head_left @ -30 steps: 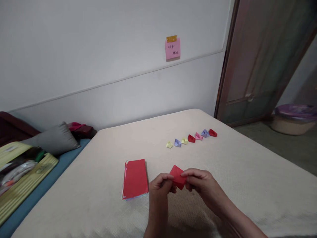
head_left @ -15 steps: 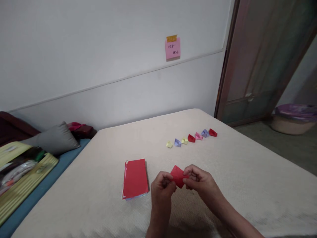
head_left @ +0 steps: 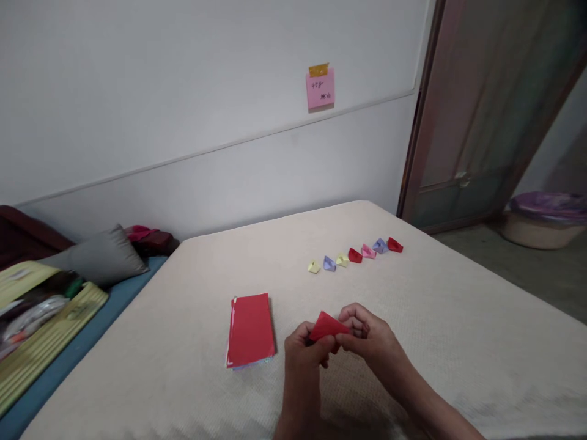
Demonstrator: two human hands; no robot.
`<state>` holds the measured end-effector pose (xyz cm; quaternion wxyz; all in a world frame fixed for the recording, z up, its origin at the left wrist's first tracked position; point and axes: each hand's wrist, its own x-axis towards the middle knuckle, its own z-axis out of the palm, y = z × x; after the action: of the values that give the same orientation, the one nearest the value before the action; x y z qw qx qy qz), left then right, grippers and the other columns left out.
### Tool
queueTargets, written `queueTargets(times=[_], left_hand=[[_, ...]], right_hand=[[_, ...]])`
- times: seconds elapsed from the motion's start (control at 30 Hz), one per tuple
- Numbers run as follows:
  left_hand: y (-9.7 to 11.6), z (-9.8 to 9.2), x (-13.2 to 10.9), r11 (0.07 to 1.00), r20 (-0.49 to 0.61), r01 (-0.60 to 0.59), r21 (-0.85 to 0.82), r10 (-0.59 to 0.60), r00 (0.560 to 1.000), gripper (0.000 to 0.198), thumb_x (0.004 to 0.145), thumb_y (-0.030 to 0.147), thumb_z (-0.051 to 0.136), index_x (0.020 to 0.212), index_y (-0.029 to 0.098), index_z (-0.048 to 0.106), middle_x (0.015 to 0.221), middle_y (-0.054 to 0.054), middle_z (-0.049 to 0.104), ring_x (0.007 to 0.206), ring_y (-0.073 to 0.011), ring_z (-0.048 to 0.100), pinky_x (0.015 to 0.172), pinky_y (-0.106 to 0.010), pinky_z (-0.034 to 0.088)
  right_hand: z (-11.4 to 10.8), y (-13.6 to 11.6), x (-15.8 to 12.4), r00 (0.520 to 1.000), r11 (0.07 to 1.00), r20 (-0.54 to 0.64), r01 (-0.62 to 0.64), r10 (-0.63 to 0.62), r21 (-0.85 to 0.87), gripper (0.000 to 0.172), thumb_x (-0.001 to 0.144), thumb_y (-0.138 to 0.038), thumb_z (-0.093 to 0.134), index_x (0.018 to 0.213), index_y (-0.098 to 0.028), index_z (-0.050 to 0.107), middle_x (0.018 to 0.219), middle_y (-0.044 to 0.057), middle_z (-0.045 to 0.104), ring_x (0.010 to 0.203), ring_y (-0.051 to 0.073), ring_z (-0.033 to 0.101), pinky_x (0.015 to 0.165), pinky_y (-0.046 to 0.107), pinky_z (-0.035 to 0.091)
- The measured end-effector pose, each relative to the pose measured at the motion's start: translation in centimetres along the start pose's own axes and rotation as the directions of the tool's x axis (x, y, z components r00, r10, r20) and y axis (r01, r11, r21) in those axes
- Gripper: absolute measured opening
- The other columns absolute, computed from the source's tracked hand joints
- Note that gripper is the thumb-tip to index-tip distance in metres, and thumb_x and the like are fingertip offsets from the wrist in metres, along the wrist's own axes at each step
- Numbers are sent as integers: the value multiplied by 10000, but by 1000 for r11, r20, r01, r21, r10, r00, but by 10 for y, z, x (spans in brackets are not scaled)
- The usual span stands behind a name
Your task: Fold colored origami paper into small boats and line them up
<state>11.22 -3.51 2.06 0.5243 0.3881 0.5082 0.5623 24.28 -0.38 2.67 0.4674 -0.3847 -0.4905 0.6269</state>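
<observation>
Beige mattress (head_left: 458,324) with red paper (head_left: 250,330), origami boats (head_left: 354,255)

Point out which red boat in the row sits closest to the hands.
The red boat, fourth from the left, between yellow and pink boats; the other red boat ends the row, farther from the hands.

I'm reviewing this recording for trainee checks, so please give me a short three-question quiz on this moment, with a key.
1. What do the left hand and the right hand hold between them?
2. True or false: the stack of red paper lies to the left of both hands in the view.
3. How many small folded paper boats stand in the row on the pale mattress?

Key:
1. A folded piece of red paper
2. True
3. Seven
</observation>
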Motion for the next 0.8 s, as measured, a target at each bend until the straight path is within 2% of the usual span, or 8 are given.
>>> queueTargets(times=[0.17, 0.37, 0.43, 0.5, 0.57, 0.67, 0.73, 0.8], left_hand=[[-2, -3, 0, 998, -26, -4, -66, 3, 1000, 161, 758, 242, 608, 642, 137, 572, 506, 48, 449, 486, -73, 328, 474, -222, 236], [-4, -5, 1, 999, -12, -8, -35, 7, 1000, 304, 847, 356, 506, 620, 153, 512, 508, 41, 426, 484, -83, 337, 473, -227, 251], [-1, -5, 1, 999, -29, -21, 41, 23, 999, 337, 872, 407, 448, 647, 163, 506, 537, 31, 441, 497, -97, 374, 479, -229, 293], [1, -4, 0, 965, -116, -92, 247, 124, 986, 265, 847, 417, 493, 789, 164, 548, 651, -1, 516, 574, -129, 458, 529, -251, 370], [-1, -3, -2, 818, -160, -222, 531, 354, 922, 290, 768, 361, 617, 970, 168, 542, 841, -52, 572, 743, -185, 530, 651, -308, 437], [-12, 3, -4, 394, 62, -428, 813, 673, 737, 409, 689, 189, 677, 1065, 166, 517, 1058, -115, 558, 1007, -270, 503, 853, -408, 416], [-20, 7, -4, 142, 226, -480, 866, 743, 629, 393, 687, 92, 639, 1060, 155, 535, 1072, -129, 560, 1004, -273, 500, 857, -416, 407], [-24, 10, -4, 15, 297, -478, 878, 766, 570, 223, 730, 60, 590, 924, 169, 577, 916, -93, 591, 861, -238, 523, 773, -382, 413]], right_hand=[[-4, 0, 0, 1000, 1000, -24, -1, 0, -31, 126, 669, -164, 625, 735, -189, 521, 515, -70, 552, 494, 86, 474, 497, 213, 334], [-3, -6, -2, 999, 998, -49, -15, 12, -64, 146, 699, -246, 598, 781, -202, 486, 498, -40, 603, 520, 131, 522, 524, 241, 371], [-2, -6, -2, 995, 996, -99, -34, 26, -88, 175, 695, -257, 596, 810, -205, 475, 474, -41, 603, 489, 129, 501, 500, 236, 359], [-3, -4, -1, 983, 992, -181, -63, 43, -108, 206, 682, -259, 594, 835, -207, 466, 430, -62, 571, 429, 114, 448, 453, 223, 318], [-3, -2, 0, 963, 990, -264, -82, 50, -112, 222, 677, -259, 587, 853, -212, 461, 395, -90, 518, 392, 105, 416, 423, 213, 285], [-2, 0, 0, 943, 989, -328, -101, 61, -106, 211, 682, -245, 575, 857, -217, 460, 378, -115, 455, 375, 99, 400, 409, 207, 271], [0, 0, -3, 942, 988, -326, -119, 81, -96, 199, 689, -231, 572, 855, -218, 464, 381, -117, 443, 374, 95, 389, 406, 205, 268], [3, -2, -5, 947, 988, -306, -129, 98, -82, 192, 697, -224, 580, 852, -217, 468, 380, -118, 430, 375, 93, 381, 405, 204, 260]])
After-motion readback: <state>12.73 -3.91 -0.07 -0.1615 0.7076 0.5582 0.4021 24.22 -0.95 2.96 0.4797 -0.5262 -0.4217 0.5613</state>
